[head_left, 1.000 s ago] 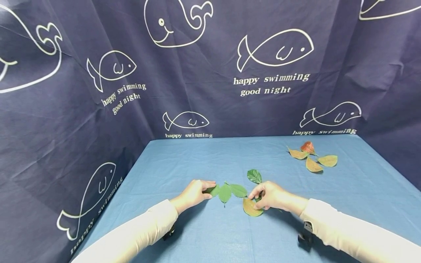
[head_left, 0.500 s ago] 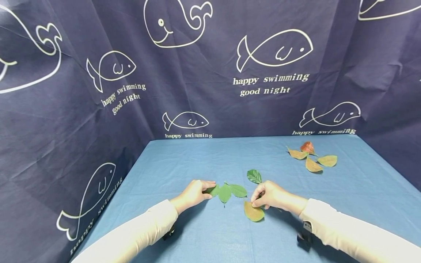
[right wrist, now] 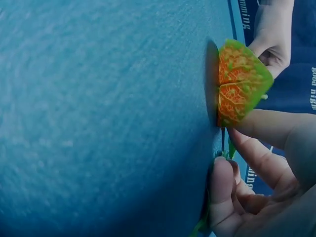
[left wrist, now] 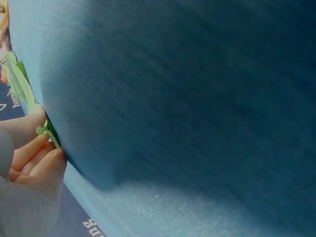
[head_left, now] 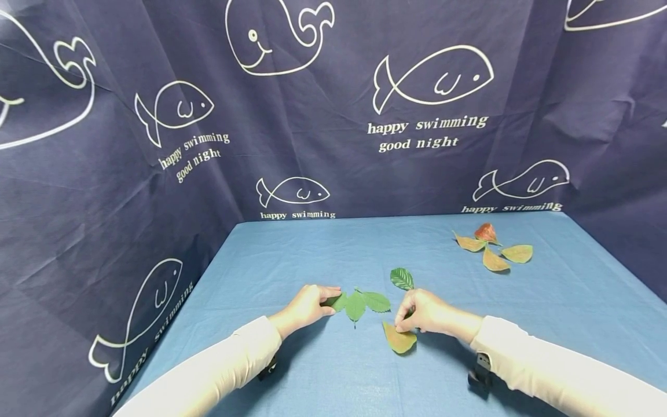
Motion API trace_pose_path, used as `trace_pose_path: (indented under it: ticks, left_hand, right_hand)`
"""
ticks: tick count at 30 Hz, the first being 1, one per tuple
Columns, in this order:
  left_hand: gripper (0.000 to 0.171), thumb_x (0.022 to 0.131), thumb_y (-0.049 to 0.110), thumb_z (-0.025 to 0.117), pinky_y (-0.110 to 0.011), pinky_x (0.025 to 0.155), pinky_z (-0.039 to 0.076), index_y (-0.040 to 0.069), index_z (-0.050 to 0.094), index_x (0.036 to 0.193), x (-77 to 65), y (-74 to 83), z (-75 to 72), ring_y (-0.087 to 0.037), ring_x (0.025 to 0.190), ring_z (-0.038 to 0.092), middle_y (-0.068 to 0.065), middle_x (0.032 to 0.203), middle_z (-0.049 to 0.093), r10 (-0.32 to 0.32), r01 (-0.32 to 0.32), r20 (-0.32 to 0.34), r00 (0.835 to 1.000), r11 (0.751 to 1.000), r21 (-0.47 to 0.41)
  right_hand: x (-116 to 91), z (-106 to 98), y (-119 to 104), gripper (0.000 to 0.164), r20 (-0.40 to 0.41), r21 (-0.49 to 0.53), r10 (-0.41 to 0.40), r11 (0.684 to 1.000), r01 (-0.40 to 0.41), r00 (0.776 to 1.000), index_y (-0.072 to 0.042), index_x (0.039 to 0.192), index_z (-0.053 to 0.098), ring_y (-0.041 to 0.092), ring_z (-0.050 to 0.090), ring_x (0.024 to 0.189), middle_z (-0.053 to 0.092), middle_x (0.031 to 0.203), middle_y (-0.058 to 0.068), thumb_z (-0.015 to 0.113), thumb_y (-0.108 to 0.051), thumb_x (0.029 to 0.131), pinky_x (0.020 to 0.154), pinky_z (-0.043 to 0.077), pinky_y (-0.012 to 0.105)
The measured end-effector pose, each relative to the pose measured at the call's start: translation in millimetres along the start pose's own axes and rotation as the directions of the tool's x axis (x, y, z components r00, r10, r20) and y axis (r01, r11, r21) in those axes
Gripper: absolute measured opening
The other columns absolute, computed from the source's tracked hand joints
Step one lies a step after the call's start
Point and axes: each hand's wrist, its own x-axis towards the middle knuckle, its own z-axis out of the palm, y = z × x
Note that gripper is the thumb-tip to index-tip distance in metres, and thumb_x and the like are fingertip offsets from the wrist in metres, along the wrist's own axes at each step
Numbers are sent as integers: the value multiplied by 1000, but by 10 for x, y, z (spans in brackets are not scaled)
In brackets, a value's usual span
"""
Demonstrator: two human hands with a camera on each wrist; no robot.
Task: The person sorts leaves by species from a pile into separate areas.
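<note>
In the head view my right hand (head_left: 424, 311) pinches a yellow-orange leaf (head_left: 401, 343) close over the blue cloth. The right wrist view shows that leaf (right wrist: 242, 81) standing up at the fingertips, orange-veined with a green margin. My left hand (head_left: 310, 304) rests its index finger and thumb, spread apart, on the outer end of a green leaf (head_left: 339, 302). Beside that lie a middle green leaf (head_left: 356, 307) and a right green leaf (head_left: 377, 301), all meeting in a fan. A darker, ribbed green leaf (head_left: 402, 278) lies behind my right hand, its lower end hidden.
At the back right of the blue cloth (head_left: 292, 249) lie a red leaf (head_left: 487, 233) and several yellowish leaves (head_left: 494, 260) in a loose cluster. A navy curtain (head_left: 333, 156) with white fish drawings stands behind and along the sides.
My right hand has shifted the yellow-orange leaf slightly toward me and turned it, away from the green fan. The left hand stays on its green leaf.
</note>
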Motion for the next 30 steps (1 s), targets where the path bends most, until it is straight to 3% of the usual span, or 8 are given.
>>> trace_pose_path:
  ticks: [6,10,13,20,25,30]
  left_hand:
    - [47,87,5,71,-41,104,49,0,59,132,6,7,-11,-31,126,55,-12,139,55,-8,8,6,1000,1000,-12]
    - [48,86,5,71,-41,102,50,0,59,132,-6,20,-14,-32,125,55,-13,139,56,-2,2,8,1000,1000,-1]
    - [48,86,5,71,-41,102,50,0,59,132,-13,29,-13,-32,125,55,-12,139,56,-5,5,9,1000,1000,1]
    - [48,87,6,71,-41,102,50,1,58,133,-10,22,4,-31,126,55,-11,140,55,-18,18,14,1000,1000,7]
    - [47,87,7,71,-41,102,51,0,59,132,-12,22,4,-31,125,56,-11,139,56,-10,10,7,1000,1000,19]
    - [47,87,8,71,-40,102,51,1,59,132,-6,12,2,-30,125,56,-11,139,56,-7,6,7,1000,1000,29]
  right_hand:
    - [-26,-24,-16,6,14,-158,-132,978,133,991,-14,71,78,11,51,85,58,90,-2,82,-12,75,68,47,22]
    - [-26,-36,-10,4,35,-144,-145,978,149,989,-11,72,78,10,49,86,57,90,-2,80,-11,76,73,47,21]
    - [-11,-53,8,4,58,-64,-111,991,115,992,-6,75,78,11,47,87,57,91,1,78,-9,78,72,46,21]
    - [29,-106,24,9,103,116,89,988,-101,991,1,88,75,14,60,81,69,93,6,71,-7,84,64,56,33]
    - [39,-114,17,13,79,157,140,976,-151,987,3,93,72,12,60,80,70,86,2,67,-7,87,66,56,31]
    - [37,-105,9,15,53,176,153,971,-160,987,4,94,72,11,53,71,60,72,-5,65,-6,88,60,50,26]
